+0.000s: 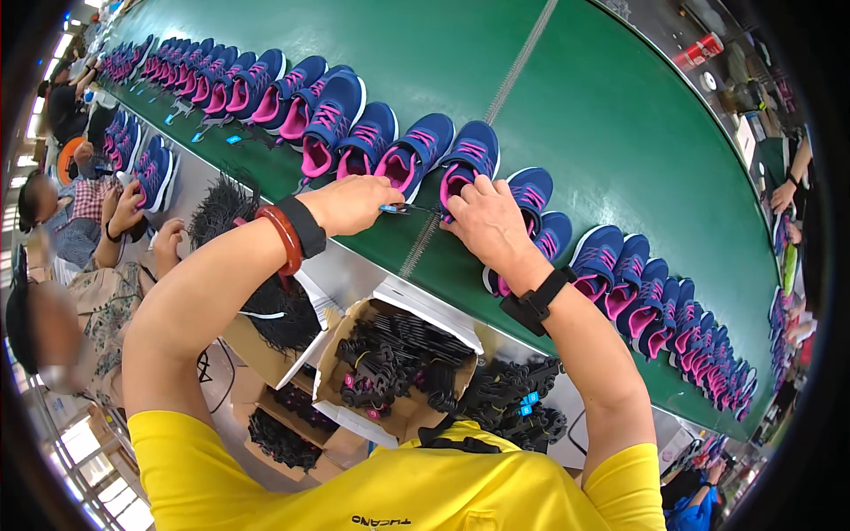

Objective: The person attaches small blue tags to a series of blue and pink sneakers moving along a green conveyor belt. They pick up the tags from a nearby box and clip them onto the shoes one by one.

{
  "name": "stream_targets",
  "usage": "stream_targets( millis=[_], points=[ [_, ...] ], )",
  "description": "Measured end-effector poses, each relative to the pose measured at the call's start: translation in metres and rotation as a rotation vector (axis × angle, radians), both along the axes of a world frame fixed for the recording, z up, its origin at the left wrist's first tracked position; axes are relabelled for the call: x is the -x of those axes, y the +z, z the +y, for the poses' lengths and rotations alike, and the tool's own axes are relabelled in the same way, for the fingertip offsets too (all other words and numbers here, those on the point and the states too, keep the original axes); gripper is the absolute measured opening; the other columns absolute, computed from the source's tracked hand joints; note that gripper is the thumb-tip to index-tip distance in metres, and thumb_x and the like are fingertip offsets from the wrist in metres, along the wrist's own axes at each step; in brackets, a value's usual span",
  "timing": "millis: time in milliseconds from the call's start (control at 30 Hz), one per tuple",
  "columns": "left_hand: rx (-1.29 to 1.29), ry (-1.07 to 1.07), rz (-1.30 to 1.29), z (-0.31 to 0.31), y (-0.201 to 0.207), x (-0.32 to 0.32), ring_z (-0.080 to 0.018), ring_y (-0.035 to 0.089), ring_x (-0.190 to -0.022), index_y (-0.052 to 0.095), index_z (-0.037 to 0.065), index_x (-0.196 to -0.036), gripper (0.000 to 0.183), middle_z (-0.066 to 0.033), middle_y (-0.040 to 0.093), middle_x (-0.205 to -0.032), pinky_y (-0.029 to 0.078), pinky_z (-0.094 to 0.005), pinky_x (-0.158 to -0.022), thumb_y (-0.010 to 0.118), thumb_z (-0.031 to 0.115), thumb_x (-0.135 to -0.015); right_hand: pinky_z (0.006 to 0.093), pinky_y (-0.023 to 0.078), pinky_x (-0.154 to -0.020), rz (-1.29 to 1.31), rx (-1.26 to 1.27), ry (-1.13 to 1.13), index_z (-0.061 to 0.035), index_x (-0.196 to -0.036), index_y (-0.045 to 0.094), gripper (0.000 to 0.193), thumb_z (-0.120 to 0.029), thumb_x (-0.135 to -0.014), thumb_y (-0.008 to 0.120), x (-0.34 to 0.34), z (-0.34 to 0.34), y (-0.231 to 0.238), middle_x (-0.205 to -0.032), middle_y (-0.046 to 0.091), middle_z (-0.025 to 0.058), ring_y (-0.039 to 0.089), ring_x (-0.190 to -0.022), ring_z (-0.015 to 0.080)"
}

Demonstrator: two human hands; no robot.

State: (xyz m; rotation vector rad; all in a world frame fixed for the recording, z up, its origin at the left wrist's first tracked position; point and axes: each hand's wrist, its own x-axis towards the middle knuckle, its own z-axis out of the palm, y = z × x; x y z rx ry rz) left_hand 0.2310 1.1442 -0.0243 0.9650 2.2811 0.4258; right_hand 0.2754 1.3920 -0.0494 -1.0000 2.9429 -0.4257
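Observation:
My left hand [354, 205] is closed, pinching a small dark plastic piece with a blue tag [394, 209], which looks like a shoe hanger; most of it is hidden. Just to its right, my right hand [489, 217] is closed on the heel of a navy blue sneaker [472, 152] with pink laces and pink lining. This shoe stands on the green conveyor belt [611, 150], toe pointing away from me. Another navy sneaker [420, 150] stands beyond my left fingers. Beside my right hand is a further navy sneaker [531, 193].
Rows of matching sneakers [332, 115] run along the belt's near edge both ways. Below the belt, an open cardboard box [341, 411] holds black plastic hangers [403, 354]; more hangers [522, 398] lie beside it. Black strands [226, 208] bulge at left. Co-workers [88, 327] sit close on the left.

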Motion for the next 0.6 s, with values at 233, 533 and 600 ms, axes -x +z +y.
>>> stream_targets(
  millis=[233,533,600],
  points=[
    [0.076,0.012,0.004,0.008,0.007,-0.003,-0.0358,0.059,-0.097,0.062,0.004,-0.111,0.036,-0.0160,0.059,-0.098,0.046,-0.0461,-0.083,0.050,-0.004,-0.077,0.0347,0.037,-0.081,0.011,-0.008,0.053,-0.0107,-0.079,0.066,0.022,-0.032,-0.076,0.069,0.008,-0.004,0.006,-0.081,0.059,0.0032,0.051,-0.091,0.0207],
    [-0.104,0.065,0.003,-0.007,-0.001,-0.007,-0.0374,0.059,-0.095,0.062,0.006,-0.110,0.040,-0.0160,0.056,-0.102,0.046,-0.0456,-0.079,0.050,-0.008,-0.075,0.0394,0.034,-0.094,0.025,0.031,0.044,-0.0105,-0.071,0.068,0.011,-0.017,-0.075,0.060,0.013,-0.026,-0.006,-0.075,0.061,0.0049,0.052,-0.097,0.0221],
    [-0.136,0.146,0.037,-0.011,-0.001,-0.016,-0.0385,0.059,-0.094,0.061,0.006,-0.110,0.041,-0.0163,0.054,-0.103,0.046,-0.0459,-0.078,0.049,-0.010,-0.074,0.0409,0.033,-0.095,0.032,-0.013,-0.007,-0.0106,-0.074,0.070,0.013,-0.018,-0.076,0.059,0.012,-0.031,-0.006,-0.077,0.062,0.0051,0.051,-0.098,0.0226]
  ],
)
